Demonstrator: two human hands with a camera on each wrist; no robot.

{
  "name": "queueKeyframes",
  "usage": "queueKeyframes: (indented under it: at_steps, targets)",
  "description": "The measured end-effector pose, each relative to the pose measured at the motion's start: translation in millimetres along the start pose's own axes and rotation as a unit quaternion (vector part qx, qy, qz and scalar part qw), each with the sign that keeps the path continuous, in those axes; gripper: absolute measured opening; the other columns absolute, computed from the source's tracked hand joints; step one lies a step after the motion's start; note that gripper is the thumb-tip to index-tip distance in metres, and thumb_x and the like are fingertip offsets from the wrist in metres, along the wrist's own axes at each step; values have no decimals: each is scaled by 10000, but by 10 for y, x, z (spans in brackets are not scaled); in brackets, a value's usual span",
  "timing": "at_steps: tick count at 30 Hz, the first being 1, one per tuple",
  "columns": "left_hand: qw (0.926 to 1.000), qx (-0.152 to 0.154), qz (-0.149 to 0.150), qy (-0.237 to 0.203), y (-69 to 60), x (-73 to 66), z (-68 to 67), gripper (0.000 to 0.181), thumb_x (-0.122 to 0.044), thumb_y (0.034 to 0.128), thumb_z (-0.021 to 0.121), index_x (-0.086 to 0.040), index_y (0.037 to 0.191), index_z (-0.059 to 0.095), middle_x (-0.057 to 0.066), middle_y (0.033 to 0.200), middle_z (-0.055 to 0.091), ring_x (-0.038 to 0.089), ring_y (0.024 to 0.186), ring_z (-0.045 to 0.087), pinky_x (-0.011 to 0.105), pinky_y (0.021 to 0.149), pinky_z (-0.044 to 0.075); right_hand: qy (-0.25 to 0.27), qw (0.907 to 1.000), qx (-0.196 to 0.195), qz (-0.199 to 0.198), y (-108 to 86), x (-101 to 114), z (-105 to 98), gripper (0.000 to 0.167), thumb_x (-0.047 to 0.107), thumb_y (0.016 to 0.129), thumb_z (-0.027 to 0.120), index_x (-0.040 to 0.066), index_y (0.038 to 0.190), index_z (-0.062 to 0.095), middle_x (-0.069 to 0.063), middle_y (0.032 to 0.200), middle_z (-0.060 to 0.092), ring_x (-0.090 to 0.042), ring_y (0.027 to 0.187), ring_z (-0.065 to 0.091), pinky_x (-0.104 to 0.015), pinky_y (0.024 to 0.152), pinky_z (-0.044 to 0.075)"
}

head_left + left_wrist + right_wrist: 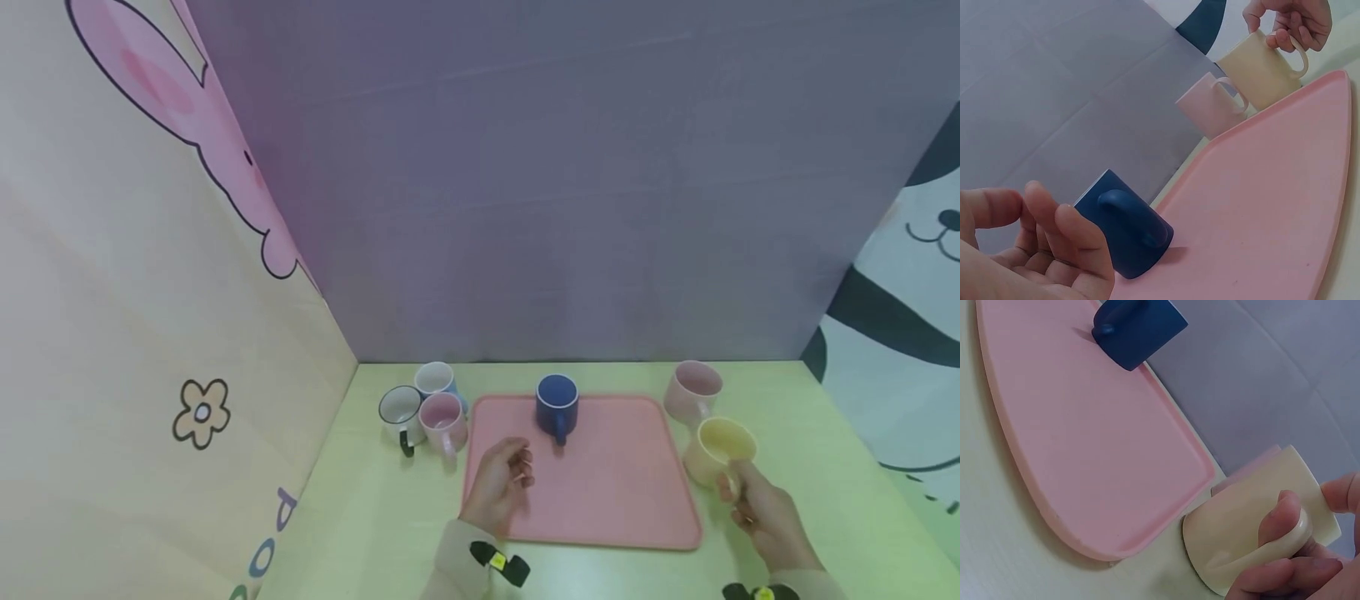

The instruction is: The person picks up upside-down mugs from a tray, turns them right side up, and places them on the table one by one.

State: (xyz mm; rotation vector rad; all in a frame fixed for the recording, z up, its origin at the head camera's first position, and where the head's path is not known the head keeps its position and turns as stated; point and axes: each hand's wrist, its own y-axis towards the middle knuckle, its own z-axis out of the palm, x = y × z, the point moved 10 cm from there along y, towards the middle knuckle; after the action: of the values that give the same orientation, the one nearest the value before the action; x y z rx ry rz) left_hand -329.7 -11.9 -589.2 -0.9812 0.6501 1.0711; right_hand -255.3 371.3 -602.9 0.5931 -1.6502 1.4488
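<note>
At the right of the head view, my right hand (768,515) grips a pale yellow mug (703,463) by its handle. In the right wrist view, a finger (1282,519) passes through that handle and the thumb lies at the rim. The mug stands beside the right edge of a pink tray (600,500). My left hand (497,485) hovers over the tray's left part, fingers loosely curled and holding nothing. Nearest to it, a dark blue mug (552,419) stands upright near the tray's back edge, its handle facing me.
Behind the yellow mug stands a pink mug (681,406). Left of the tray are a white mug with a black handle (396,425), another pink mug (442,429) and a white-and-blue mug (447,387). A grey-purple wall (562,208) closes off the pale table's back.
</note>
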Motion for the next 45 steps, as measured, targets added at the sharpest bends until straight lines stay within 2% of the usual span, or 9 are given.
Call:
queueKeyframes:
  at_steps: [11,18,25,31,45]
  targets:
    - [10000,-11,-79,-58,-3,54,26,107,-192,992,599,-112,944,651,-22,831,597,109,698,505,243,656,445,-4,10000,-34,-90,65,33,-33,439,392,1033,535,269,627,649,151,613,620,-33,580,475,-221,627,442]
    - [9999,35,-114,-62,43,134,23,162,-205,968,617,-51,1008,651,-24,841,605,113,709,508,249,662,442,-15,9999,22,-161,91,72,-20,421,376,1022,560,261,624,632,151,628,626,-31,590,473,-219,637,454]
    - [9999,64,-151,-36,75,200,34,181,-204,966,621,-35,1028,648,-16,845,609,111,704,508,247,659,444,-277,9993,123,-225,158,120,-37,423,390,1025,553,244,632,608,148,668,620,-37,626,480,-218,656,468]
    - [9999,84,-142,-49,67,197,70,186,-201,969,611,-28,1031,640,-17,845,604,108,696,501,243,649,436,-509,9984,104,-238,232,185,-88,386,368,1013,549,239,654,609,157,698,619,-39,662,486,-215,674,476]
    - [9999,50,-88,139,63,195,113,153,-182,992,582,-44,994,649,-16,817,594,100,673,503,231,626,440,-875,9958,-55,-248,426,253,-218,357,464,1017,526,250,777,679,161,740,634,-55,737,501,-233,717,489]
